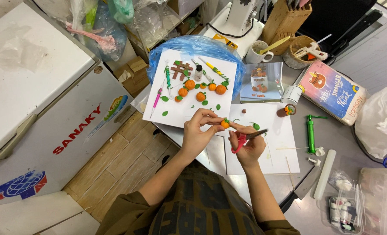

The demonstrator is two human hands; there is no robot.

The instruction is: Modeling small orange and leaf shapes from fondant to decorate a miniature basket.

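Observation:
My left hand (198, 130) pinches a small orange clay pumpkin (225, 124) with a green leaf between thumb and fingers. My right hand (247, 146) touches the pumpkin with its fingertips and holds small red-handled scissors (244, 139), the blades pointing right. Both hands hover over a white sheet (267, 152) on the grey table. Just beyond, a white board (182, 111) carries several finished orange pumpkins (201, 96), green leaves, a brown clay fence (181, 69) and modelling tools.
A green metal clay extruder (310, 132) and a white rolling pin (324, 174) lie to the right. A mug (258, 53), knife block (285, 19), woven basket (301, 52) and a book (332, 91) stand behind. A white chest freezer (41, 100) is at left.

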